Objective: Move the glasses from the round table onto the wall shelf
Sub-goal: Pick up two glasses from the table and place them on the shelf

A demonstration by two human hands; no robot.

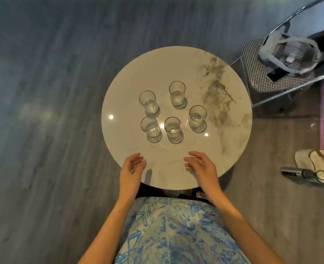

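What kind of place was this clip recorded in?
Probably a home living or dining space: a small round marble-look table with five drinking glasses, grey wood-look flooring, and a chrome-framed chair with a houndstooth seat holding a bag.

Home living space: small round marble table (176, 60) on grey wood-look floor (52, 92), houndstooth-cushioned metal chair (260, 73) just right of the table, cream handbag (310, 161) lying on the floor further right, below the chair.
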